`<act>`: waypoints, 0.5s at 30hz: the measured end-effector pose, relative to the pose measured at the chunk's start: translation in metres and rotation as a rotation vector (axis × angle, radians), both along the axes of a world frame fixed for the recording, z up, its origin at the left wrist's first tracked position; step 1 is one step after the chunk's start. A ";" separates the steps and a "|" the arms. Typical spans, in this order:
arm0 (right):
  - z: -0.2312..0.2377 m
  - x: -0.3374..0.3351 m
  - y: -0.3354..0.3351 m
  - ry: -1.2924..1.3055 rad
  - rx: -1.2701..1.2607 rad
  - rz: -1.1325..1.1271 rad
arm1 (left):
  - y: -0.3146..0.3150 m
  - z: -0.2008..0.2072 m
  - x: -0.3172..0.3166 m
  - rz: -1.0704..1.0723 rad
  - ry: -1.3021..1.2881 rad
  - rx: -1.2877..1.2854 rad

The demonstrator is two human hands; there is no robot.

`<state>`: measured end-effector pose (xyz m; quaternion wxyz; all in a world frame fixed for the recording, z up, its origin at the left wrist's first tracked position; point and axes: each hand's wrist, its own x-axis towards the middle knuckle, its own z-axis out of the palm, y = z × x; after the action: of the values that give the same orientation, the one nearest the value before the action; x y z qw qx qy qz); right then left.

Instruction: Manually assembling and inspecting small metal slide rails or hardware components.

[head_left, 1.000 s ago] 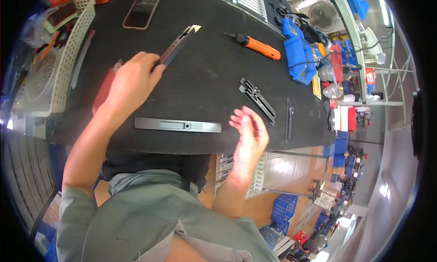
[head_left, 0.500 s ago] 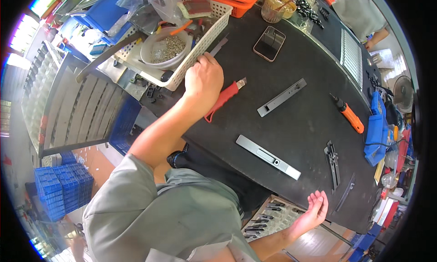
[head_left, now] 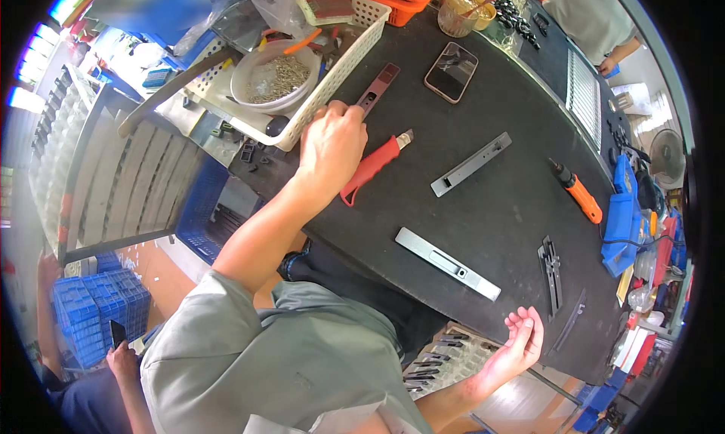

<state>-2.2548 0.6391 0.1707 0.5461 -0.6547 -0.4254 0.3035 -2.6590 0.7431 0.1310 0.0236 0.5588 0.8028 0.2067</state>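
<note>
My left hand point(head_left: 332, 149) is closed round the lower end of a slotted metal bar point(head_left: 380, 87), beside the white basket's corner. The hand hides that end of the bar. A red-handled utility knife point(head_left: 374, 166) lies just right of this hand. My right hand point(head_left: 519, 341) is at the table's near edge, palm up, with fingers loosely curled and nothing in them. Nearest to it are a dark slotted rail assembly point(head_left: 551, 277) and a thin dark strip point(head_left: 570, 323). A silver metal bar point(head_left: 447, 264) and a grey bar point(head_left: 472, 164) lie between my hands.
The white basket point(head_left: 332, 83) holds a tub of small metal parts point(head_left: 276, 79). A phone point(head_left: 451, 72), an orange electric screwdriver point(head_left: 578, 192) and blue bins point(head_left: 621, 215) are on the dark table point(head_left: 521, 215). One person's hand point(head_left: 121, 358) holds a phone lower left; another person point(head_left: 593, 19) is far right.
The bar in my left hand has turned, now showing its slotted face and more of its length. A person with a phone has appeared lower left. My right hand has hardly moved.
</note>
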 end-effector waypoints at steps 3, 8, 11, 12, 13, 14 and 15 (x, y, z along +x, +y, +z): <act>0.008 -0.012 -0.003 -0.001 0.011 -0.013 | -0.011 0.009 0.000 -0.044 -0.126 0.138; 0.017 -0.063 0.006 0.165 -0.044 0.148 | -0.041 0.041 0.033 -0.283 -0.415 0.276; 0.019 -0.106 0.019 0.417 -0.176 0.483 | -0.069 0.059 0.068 -0.445 -0.587 0.194; 0.018 -0.115 0.025 0.541 -0.190 0.563 | -0.077 0.057 0.079 -0.510 -0.602 0.209; 0.009 -0.119 0.025 0.646 -0.130 0.578 | -0.083 0.054 0.093 -0.576 -0.576 0.229; 0.013 -0.123 0.026 0.648 -0.123 0.521 | -0.088 0.054 0.102 -0.661 -0.620 0.191; 0.015 -0.128 0.023 0.653 -0.118 0.460 | -0.094 0.052 0.108 -0.749 -0.662 0.147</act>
<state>-2.3830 0.6617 0.1855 0.5321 -0.4418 -0.3466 0.6337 -2.5513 0.6494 0.1831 0.3101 0.7131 0.4797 0.4064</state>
